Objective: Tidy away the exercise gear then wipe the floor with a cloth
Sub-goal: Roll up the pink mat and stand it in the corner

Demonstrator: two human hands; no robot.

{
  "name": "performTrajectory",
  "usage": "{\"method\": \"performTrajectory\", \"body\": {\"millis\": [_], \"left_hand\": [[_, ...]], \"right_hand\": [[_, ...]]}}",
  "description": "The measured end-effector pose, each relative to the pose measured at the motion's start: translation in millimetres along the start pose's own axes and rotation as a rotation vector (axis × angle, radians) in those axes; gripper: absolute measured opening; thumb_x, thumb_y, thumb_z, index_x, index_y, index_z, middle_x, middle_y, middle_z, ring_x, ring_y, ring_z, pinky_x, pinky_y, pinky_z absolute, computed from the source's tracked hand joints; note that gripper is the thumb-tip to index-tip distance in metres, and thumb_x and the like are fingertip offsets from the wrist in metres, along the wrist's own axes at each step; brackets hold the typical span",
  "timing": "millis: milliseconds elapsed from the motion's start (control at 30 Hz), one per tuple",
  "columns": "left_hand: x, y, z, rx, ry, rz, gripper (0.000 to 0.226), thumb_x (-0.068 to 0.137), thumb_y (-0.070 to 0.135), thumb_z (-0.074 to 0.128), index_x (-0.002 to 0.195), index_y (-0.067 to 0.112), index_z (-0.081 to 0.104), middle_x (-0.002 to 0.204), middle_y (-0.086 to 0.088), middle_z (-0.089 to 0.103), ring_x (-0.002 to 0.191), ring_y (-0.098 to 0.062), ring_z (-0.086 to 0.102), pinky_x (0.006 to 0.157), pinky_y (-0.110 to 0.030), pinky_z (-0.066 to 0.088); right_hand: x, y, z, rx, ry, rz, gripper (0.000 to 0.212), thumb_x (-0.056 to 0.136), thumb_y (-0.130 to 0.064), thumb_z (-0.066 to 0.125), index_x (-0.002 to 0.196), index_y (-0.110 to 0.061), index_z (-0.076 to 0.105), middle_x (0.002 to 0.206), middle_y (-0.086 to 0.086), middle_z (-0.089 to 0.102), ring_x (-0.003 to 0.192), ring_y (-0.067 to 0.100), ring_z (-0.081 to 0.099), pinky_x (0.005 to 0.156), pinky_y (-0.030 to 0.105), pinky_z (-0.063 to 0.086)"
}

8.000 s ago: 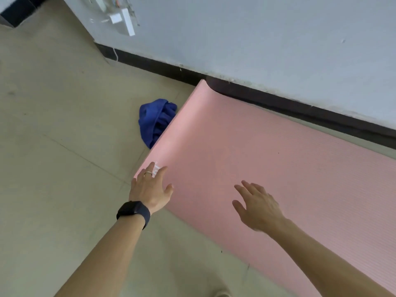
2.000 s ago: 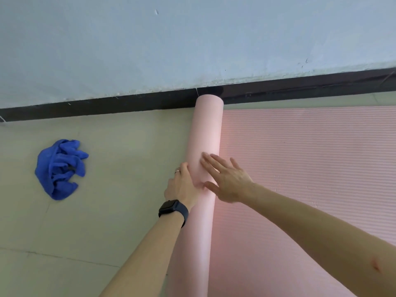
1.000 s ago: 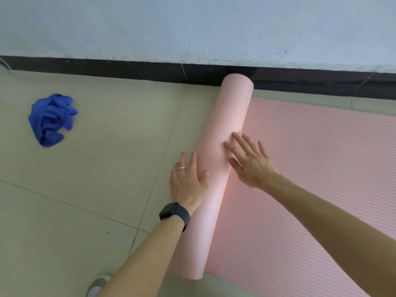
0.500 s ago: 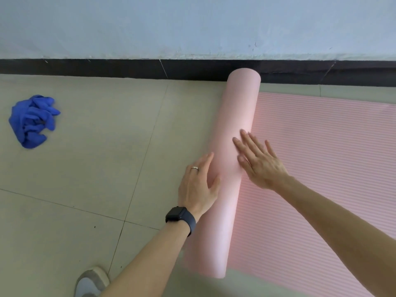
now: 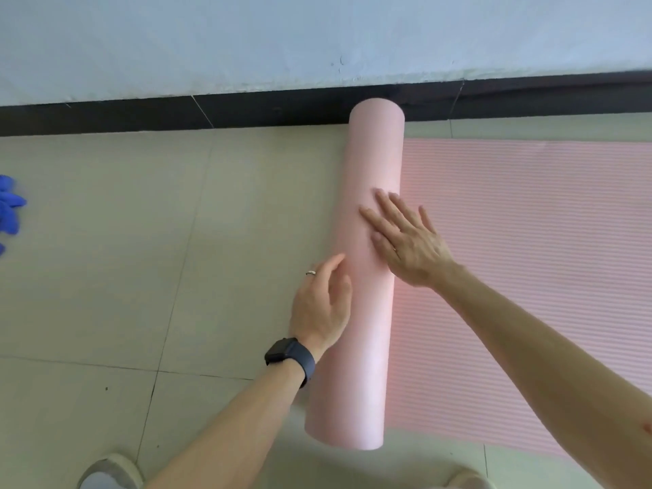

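Our right grip [image 5: 405,241] lies flat, fingers straight, on the half-rolled pink yoga mat [image 5: 367,365]. Our left grip [image 5: 323,305], fingers relaxed, touches the roll's left side. The blue cloth [image 5: 8,213] lies far left on the floor [image 5: 141,241].

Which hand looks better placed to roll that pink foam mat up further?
Probably the right hand: it lies flat, fingers spread, on top of the pink foam mat's rolled part, ready to push it over the flat ribbed stretch. The left hand sits lower, at the roll's left side.
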State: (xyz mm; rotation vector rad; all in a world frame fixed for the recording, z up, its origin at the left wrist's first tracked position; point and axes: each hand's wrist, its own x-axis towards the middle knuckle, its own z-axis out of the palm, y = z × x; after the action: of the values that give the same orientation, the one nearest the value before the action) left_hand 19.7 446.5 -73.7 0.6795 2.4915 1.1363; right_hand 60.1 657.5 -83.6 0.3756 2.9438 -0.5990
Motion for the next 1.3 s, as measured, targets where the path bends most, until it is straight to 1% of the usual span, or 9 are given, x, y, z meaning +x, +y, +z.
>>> {"method": "performTrajectory", "body": {"millis": [167,267,333,467,600,800,900,1167,1300], "left_hand": [[29.9,-2.0,10.0,0.489,-0.286,0.154,0.072,0.099,0.06,0.026,0.159,0.029,0.001,0.167,0.006,-0.005,0.153,-0.011,-0.004,0.125,-0.043,0.002],[18.9,13.1,45.7,0.443,-0.413,0.137,0.075,0.096,0.068,0.014,0.154,0.036,-0.02,0.162,0.014,-0.02,0.152,-0.007,-0.013,0.124,-0.048,-0.001],[11.8,31.8,69.6,0.404,-0.393,0.147,0.078,0.095,0.069,0.02,0.153,0.037,-0.021,0.16,0.015,-0.026,0.151,-0.009,-0.016,0.123,-0.044,-0.005],[8.6,62.1,86.6,0.314,-0.485,0.266,0.081,0.096,0.063,0.033,0.154,0.035,-0.016,0.164,0.013,-0.017,0.151,-0.006,-0.016,0.125,-0.035,0.004],[29.0,83.4,78.0,0.104,-0.488,0.35,0.075,0.094,0.054,0.039,0.158,0.039,0.002,0.165,0.011,0.019,0.146,-0.013,0.03,0.115,-0.035,0.03],[35.5,81.3,110.4,0.487,-0.611,0.394,0.075,0.098,0.056,0.038,0.151,0.052,-0.014,0.166,0.011,-0.002,0.154,-0.016,-0.006,0.121,-0.056,0.005],[33.0,95.5,128.9,0.566,-0.594,0.404,0.07,0.096,0.068,0.027,0.147,0.057,-0.02,0.166,0.013,-0.007,0.154,-0.021,-0.007,0.122,-0.054,0.004],[21.7,158.4,191.1,0.363,-0.663,0.443,0.075,0.098,0.054,0.04,0.158,0.037,-0.003,0.166,0.015,-0.006,0.153,-0.013,-0.011,0.121,-0.053,0.011],[28.1,177.7,202.0,0.382,-0.656,0.638,0.071,0.096,0.044,0.039,0.158,0.037,0.004,0.167,0.011,-0.002,0.153,-0.01,-0.008,0.123,-0.052,0.007]], "right_hand": [[-41.5,50.6,-8.7,0.035,0.039,0.215,0.048,0.105,-0.039,0.026,0.151,-0.05,0.017,0.166,-0.002,0.007,0.153,0.022,0.005,0.122,0.054,0.009],[-54.7,56.0,-28.2,0.121,0.197,0.381,0.04,0.102,-0.039,0.037,0.14,-0.034,0.047,0.164,0.003,0.017,0.152,0.025,0.01,0.121,0.052,0.016],[-60.4,51.2,-37.1,0.198,0.254,0.357,0.047,0.102,-0.049,0.033,0.147,-0.038,0.037,0.164,0.0,0.015,0.152,0.023,0.009,0.121,0.046,0.017],[-78.8,54.3,-26.2,0.314,0.173,0.304,0.049,0.104,-0.045,0.029,0.152,-0.046,0.021,0.165,-0.005,0.011,0.152,0.016,0.008,0.123,0.039,0.014],[-114.5,88.5,-5.0,0.354,0.165,0.485,0.048,0.101,-0.055,0.014,0.148,-0.061,0.008,0.163,-0.005,0.021,0.151,0.019,0.015,0.119,0.051,0.022],[-172.3,125.8,-9.0,0.367,0.201,0.778,0.055,0.099,-0.02,0.038,0.148,-0.044,0.035,0.163,-0.004,0.023,0.147,0.026,0.024,0.114,0.041,0.03],[-196.4,109.2,-16.1,0.496,0.419,0.756,0.043,0.102,-0.03,0.043,0.143,-0.041,0.046,0.156,-0.01,0.038,0.144,0.015,0.031,0.112,0.034,0.033],[-248.7,91.1,-5.7,0.435,0.279,0.66,0.059,0.101,-0.058,0.022,0.155,-0.044,0.002,0.164,-0.019,-0.001,0.149,-0.003,-0.005,0.124,0.034,0.01],[-277.2,133.7,-16.7,0.408,0.142,0.8,0.056,0.094,-0.072,0.014,0.148,-0.061,-0.001,0.165,-0.012,0.003,0.151,0.008,-0.001,0.124,0.039,0.008]]}}
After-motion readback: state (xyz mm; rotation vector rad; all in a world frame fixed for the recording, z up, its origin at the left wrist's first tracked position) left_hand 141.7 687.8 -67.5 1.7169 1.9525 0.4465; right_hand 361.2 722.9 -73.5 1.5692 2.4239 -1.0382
